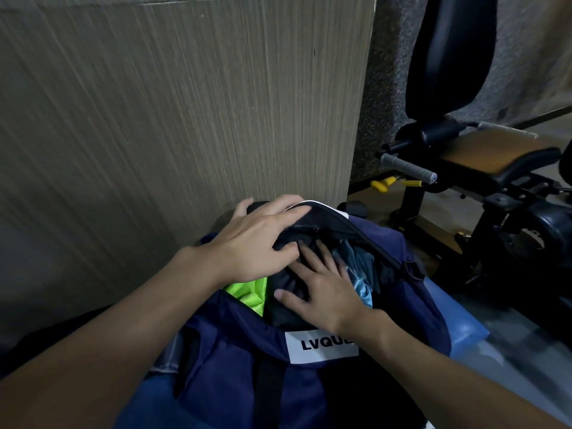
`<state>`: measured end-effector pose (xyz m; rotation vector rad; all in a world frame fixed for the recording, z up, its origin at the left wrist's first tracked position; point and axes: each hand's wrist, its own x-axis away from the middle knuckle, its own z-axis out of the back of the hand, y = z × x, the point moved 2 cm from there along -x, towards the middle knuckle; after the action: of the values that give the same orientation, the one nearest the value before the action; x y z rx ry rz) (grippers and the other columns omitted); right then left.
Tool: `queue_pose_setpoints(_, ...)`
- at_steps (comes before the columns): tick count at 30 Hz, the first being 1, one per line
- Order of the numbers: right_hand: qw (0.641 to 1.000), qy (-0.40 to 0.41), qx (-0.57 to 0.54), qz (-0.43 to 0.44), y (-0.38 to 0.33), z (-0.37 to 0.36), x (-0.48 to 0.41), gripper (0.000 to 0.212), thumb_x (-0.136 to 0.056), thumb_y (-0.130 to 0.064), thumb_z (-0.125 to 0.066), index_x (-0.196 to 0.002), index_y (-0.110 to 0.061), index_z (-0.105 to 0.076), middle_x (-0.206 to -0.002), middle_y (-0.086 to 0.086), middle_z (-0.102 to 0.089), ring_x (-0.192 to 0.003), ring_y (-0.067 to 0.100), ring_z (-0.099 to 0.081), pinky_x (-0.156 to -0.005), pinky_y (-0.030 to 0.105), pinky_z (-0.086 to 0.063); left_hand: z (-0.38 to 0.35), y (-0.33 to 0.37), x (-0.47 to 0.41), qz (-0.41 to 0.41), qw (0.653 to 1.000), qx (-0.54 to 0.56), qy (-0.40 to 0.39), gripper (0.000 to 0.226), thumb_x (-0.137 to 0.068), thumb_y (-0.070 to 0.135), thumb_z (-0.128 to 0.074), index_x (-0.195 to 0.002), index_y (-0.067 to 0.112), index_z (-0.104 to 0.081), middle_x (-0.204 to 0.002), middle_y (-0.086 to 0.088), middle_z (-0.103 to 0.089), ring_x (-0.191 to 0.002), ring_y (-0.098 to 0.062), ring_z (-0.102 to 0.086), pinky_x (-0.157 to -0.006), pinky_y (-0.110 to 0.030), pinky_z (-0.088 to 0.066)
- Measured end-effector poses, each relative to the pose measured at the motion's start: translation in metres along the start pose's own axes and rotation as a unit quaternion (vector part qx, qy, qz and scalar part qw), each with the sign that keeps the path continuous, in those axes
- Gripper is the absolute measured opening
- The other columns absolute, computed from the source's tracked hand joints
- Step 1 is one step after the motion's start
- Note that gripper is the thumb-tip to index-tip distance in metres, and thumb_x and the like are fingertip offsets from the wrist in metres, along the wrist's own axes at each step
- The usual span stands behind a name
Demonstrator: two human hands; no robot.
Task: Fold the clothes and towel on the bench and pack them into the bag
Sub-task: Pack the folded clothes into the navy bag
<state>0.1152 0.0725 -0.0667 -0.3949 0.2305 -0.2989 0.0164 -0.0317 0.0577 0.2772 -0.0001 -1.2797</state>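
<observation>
Head view: left hand [258,239], grip curled round the black rim of the navy duffel bag [235,354]; right hand [323,294], grip open, fingers flat, presses the black garment [286,311] inside.

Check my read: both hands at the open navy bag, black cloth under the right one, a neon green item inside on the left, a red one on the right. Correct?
One slip: the head view shows a light blue item on the right, not a red one. The left hand, right hand, navy bag, black cloth and neon green item all match.
</observation>
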Motion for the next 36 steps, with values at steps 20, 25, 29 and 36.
queue_pose_setpoints(20, 0.995, -0.093, 0.032, -0.018, 0.004, -0.025, -0.034, 0.093, -0.080, -0.084, -0.036, -0.152, -0.045, 0.009, -0.162, -0.012, 0.017, -0.149, 0.017, 0.017, -0.119, 0.052, 0.007, -0.001, -0.005, 0.011, -0.037, 0.999, -0.020, 0.004, 0.070, -0.086, 0.047, -0.036, -0.154, 0.030, -0.029, -0.156, 0.023, -0.018, -0.139, 0.002, -0.028, -0.121, -0.056, -0.005)
queue_pose_setpoints(25, 0.993, -0.111, 0.014, -0.032, 0.010, -0.029, -0.039, 0.098, -0.076, -0.088, -0.036, -0.150, -0.047, 0.012, -0.162, -0.012, 0.017, -0.149, 0.016, 0.016, -0.120, 0.051, 0.006, 0.002, -0.003, 0.012, -0.036, 0.999, -0.017, 0.000, 0.068, -0.088, 0.042, -0.041, -0.153, 0.029, -0.029, -0.156, 0.022, -0.019, -0.139, 0.002, -0.029, -0.121, -0.056, -0.005)
queue_pose_setpoints(29, 0.992, -0.116, 0.014, -0.048, 0.012, -0.031, -0.040, 0.101, -0.074, -0.089, -0.037, -0.151, -0.045, 0.011, -0.163, -0.009, 0.015, -0.149, 0.015, 0.015, -0.120, 0.051, 0.005, 0.005, -0.004, 0.014, -0.024, 0.999, -0.021, -0.013, 0.070, -0.086, 0.043, -0.040, -0.154, 0.030, -0.028, -0.157, 0.021, -0.018, -0.141, 0.000, -0.027, -0.120, -0.055, -0.005)
queue_pose_setpoints(36, 0.989, -0.129, 0.038, -0.061, 0.009, -0.030, -0.038, 0.101, -0.074, -0.089, -0.033, -0.151, -0.043, 0.014, -0.163, -0.006, 0.015, -0.150, 0.019, 0.015, -0.119, 0.056, 0.003, 0.010, -0.005, 0.012, -0.016, 0.999, -0.031, -0.016, 0.070, -0.084, 0.042, -0.040, -0.153, 0.033, -0.030, -0.156, 0.021, -0.021, -0.138, 0.000, -0.030, -0.120, -0.056, -0.007)
